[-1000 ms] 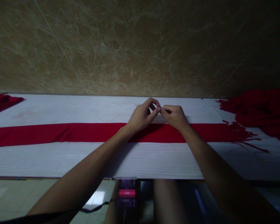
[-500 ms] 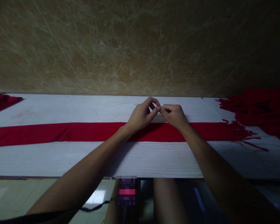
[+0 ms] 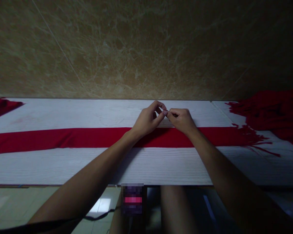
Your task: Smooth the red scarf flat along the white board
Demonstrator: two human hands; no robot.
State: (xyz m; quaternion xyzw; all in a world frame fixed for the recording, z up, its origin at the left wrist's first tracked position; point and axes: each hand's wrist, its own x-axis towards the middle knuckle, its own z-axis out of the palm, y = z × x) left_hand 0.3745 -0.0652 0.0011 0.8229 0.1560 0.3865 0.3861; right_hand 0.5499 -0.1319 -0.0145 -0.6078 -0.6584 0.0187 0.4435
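A long red strip of cloth with fringed ends, like a scarf (image 3: 100,137), lies flat across the white table. Over its far edge my left hand (image 3: 148,118) is bent, thumb and forefinger pinched together at the tips. My right hand (image 3: 182,120) is closed, its thumb and finger meeting the left fingertips. Whatever is between the fingertips, if anything, is too small to make out. Both forearms pass over the red cloth.
A heap of red fringed cloth (image 3: 278,113) lies at the right end of the white wood-grain table (image 3: 70,167). Another red piece (image 3: 3,106) is at the far left. Behind the table stands a brown marbled wall (image 3: 136,48). Below the near edge are my legs (image 3: 177,208) and a tiled floor.
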